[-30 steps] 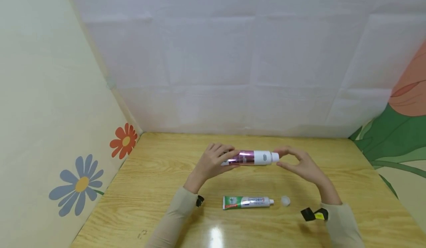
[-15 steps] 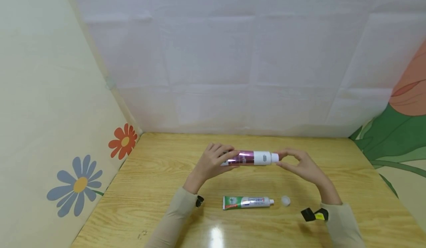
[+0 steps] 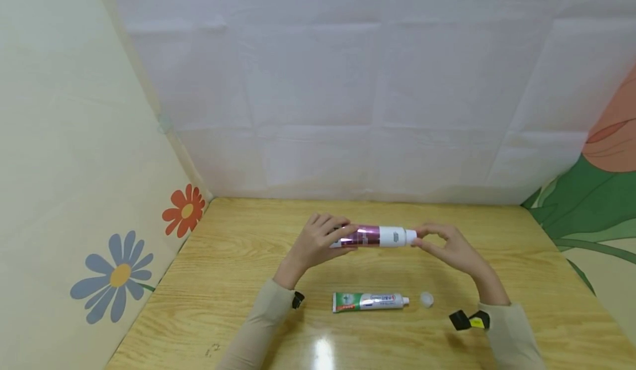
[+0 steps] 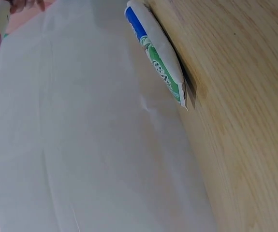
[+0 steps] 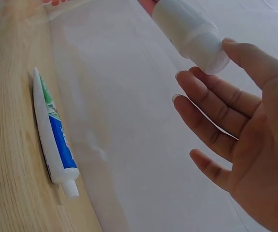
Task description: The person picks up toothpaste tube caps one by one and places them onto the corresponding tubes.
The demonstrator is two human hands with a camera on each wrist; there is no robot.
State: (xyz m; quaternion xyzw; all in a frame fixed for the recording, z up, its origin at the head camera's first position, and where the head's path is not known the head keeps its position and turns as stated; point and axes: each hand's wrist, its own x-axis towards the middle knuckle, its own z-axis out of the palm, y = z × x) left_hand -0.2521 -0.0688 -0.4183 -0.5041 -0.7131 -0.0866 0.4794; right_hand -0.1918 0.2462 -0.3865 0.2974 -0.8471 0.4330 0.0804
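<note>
One purple tube (image 3: pixel 369 236), clasped by our left grip (image 3: pixel 313 241), likely for steadiness; our right grip (image 3: pixel 458 253) pinches its cap (image 3: pixel 410 237) at three o'clock!

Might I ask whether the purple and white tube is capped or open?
Capped: a white cylindrical cap sits on the end of the tube; how tightly, I cannot tell.

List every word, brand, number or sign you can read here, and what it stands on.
Nothing reads clearly enough to quote.
Purple-and-white tube: printing on its side, too small.
Green-and-silver tube: label lettering, too small and blurred.
Yellow patch by the right wrist: any print is too small to tell.
Table: dark marks, unclear whether characters.
</note>
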